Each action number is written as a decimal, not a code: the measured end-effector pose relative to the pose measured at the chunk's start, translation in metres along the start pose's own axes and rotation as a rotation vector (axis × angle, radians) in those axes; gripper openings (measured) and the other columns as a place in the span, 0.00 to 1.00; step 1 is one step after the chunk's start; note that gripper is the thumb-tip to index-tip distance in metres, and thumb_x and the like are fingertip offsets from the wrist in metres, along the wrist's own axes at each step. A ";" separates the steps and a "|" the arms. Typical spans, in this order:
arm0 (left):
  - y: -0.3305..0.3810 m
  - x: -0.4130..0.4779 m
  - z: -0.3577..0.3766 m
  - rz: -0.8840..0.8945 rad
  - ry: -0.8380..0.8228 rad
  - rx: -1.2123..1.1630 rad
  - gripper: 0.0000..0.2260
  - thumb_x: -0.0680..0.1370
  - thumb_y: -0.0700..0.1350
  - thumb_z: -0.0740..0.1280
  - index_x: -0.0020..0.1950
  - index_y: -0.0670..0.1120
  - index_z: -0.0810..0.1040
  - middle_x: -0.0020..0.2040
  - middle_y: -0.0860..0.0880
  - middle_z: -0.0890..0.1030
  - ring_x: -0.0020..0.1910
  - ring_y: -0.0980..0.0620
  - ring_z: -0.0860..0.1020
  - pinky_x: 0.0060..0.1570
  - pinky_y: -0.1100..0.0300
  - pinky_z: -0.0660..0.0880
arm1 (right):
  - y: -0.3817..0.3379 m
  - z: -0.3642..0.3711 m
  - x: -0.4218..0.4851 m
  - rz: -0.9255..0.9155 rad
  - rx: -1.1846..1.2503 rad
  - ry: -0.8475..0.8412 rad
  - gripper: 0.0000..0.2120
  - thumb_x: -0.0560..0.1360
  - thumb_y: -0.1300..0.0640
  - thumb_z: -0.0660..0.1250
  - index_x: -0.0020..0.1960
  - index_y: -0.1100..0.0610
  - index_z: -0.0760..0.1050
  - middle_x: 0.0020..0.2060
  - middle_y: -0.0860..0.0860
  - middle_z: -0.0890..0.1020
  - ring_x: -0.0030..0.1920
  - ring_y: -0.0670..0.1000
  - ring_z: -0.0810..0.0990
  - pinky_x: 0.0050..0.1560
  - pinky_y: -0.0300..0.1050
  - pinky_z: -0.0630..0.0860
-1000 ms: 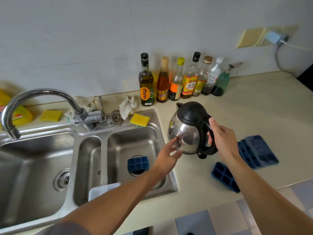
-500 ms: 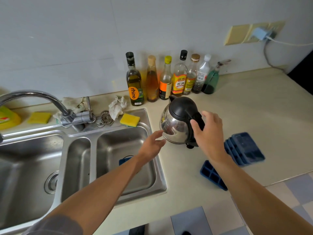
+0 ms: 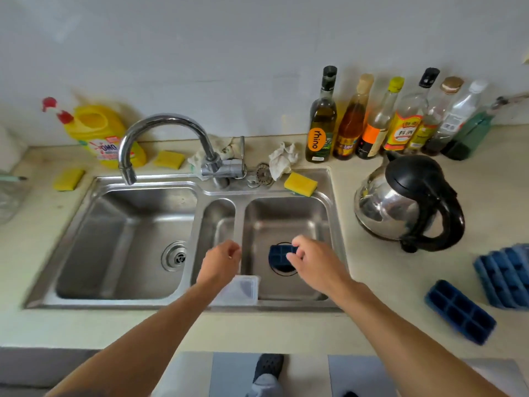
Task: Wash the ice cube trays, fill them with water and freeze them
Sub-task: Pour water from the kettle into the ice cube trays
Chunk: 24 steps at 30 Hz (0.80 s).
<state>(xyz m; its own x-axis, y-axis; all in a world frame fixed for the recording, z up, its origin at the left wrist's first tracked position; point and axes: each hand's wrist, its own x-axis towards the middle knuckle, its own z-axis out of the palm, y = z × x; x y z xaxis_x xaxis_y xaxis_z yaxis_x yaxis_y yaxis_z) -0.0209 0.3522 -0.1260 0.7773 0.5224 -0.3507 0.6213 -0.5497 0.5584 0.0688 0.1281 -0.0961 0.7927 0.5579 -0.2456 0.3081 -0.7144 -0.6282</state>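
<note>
Pale countertop is running round a steel double sink (image 3: 128, 302), with bottles standing along the white wall behind. We are judging that the washing step is only beginning. One dark blue ice cube tray (image 3: 279, 256) is lying at the bottom of the right basin, over the drain. No water is coming from the faucet (image 3: 164, 119), whose spout is hanging over the left basin.

Our right hand (image 3: 315, 263) is hovering at the tray's right edge with its fingers (image 3: 296, 253) curled. They are overlapping the rim, but we are unable to tell whether they are pinching it or merely close. Our left hand (image 3: 220, 262) is hanging above the divider beside that basin, loosely curled and holding nothing.

Next, we are thinking, the tray is needing a firm grip, a lift, then running water and the yellow sponge (image 3: 300, 184). It is looking small and stiff-walled, with its square cells facing up. Another blue tray (image 3: 459, 310) is waiting on the counter, well right of the sink and in front of the kettle (image 3: 400, 202).
</note>
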 end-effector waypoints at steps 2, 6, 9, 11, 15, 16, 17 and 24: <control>-0.026 -0.003 -0.006 -0.047 -0.037 0.083 0.06 0.81 0.46 0.65 0.52 0.49 0.82 0.47 0.49 0.84 0.48 0.46 0.81 0.47 0.58 0.76 | -0.008 0.038 0.002 0.067 0.013 -0.080 0.14 0.82 0.48 0.64 0.63 0.53 0.75 0.43 0.46 0.84 0.44 0.50 0.81 0.48 0.50 0.79; -0.062 -0.011 -0.008 -0.091 -0.074 0.151 0.08 0.81 0.47 0.64 0.57 0.46 0.80 0.51 0.46 0.83 0.47 0.47 0.78 0.50 0.55 0.77 | -0.010 0.096 0.004 0.174 -0.024 -0.196 0.15 0.82 0.46 0.65 0.64 0.54 0.74 0.45 0.48 0.81 0.44 0.50 0.80 0.45 0.47 0.76; -0.077 -0.018 -0.007 -0.144 -0.100 0.170 0.08 0.81 0.49 0.64 0.57 0.47 0.76 0.50 0.47 0.82 0.47 0.46 0.78 0.47 0.56 0.74 | -0.014 0.117 0.010 0.231 0.010 -0.246 0.13 0.82 0.48 0.65 0.57 0.58 0.75 0.43 0.52 0.81 0.44 0.54 0.81 0.46 0.51 0.78; -0.081 -0.021 -0.006 -0.167 -0.114 0.166 0.09 0.81 0.50 0.65 0.58 0.48 0.75 0.50 0.46 0.83 0.46 0.45 0.78 0.47 0.55 0.76 | -0.016 0.124 0.013 0.238 -0.011 -0.262 0.11 0.81 0.48 0.66 0.48 0.56 0.76 0.37 0.51 0.80 0.37 0.51 0.79 0.41 0.49 0.76; -0.083 -0.024 -0.006 -0.162 -0.125 0.103 0.10 0.81 0.48 0.66 0.61 0.46 0.76 0.50 0.47 0.83 0.47 0.46 0.81 0.46 0.56 0.77 | -0.022 0.129 0.017 0.247 0.001 -0.303 0.15 0.80 0.48 0.68 0.45 0.60 0.79 0.31 0.51 0.78 0.32 0.50 0.74 0.37 0.49 0.74; -0.084 -0.025 -0.007 -0.161 -0.120 0.087 0.10 0.81 0.48 0.66 0.61 0.46 0.76 0.49 0.47 0.82 0.45 0.47 0.80 0.43 0.58 0.76 | -0.024 0.130 0.017 0.237 -0.006 -0.305 0.15 0.80 0.48 0.68 0.45 0.61 0.79 0.31 0.51 0.77 0.31 0.50 0.73 0.36 0.48 0.71; -0.084 -0.026 -0.008 -0.163 -0.113 0.071 0.09 0.81 0.47 0.66 0.60 0.46 0.76 0.47 0.48 0.82 0.43 0.49 0.80 0.41 0.59 0.76 | -0.026 0.129 0.016 0.229 -0.010 -0.302 0.16 0.80 0.48 0.68 0.45 0.61 0.78 0.31 0.50 0.76 0.31 0.50 0.73 0.36 0.47 0.70; -0.068 -0.019 -0.017 -0.203 -0.100 -0.022 0.10 0.80 0.45 0.68 0.60 0.43 0.77 0.50 0.44 0.83 0.46 0.43 0.84 0.47 0.54 0.80 | -0.033 0.112 0.015 0.254 0.137 -0.281 0.15 0.81 0.48 0.66 0.51 0.61 0.79 0.40 0.54 0.83 0.40 0.56 0.82 0.44 0.51 0.78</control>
<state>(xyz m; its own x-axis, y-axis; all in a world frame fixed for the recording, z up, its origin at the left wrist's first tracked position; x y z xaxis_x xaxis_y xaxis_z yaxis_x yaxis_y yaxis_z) -0.0798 0.3907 -0.1445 0.6431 0.5532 -0.5295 0.7645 -0.4248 0.4848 0.0117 0.2076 -0.1622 0.6544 0.4777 -0.5862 0.0327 -0.7923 -0.6092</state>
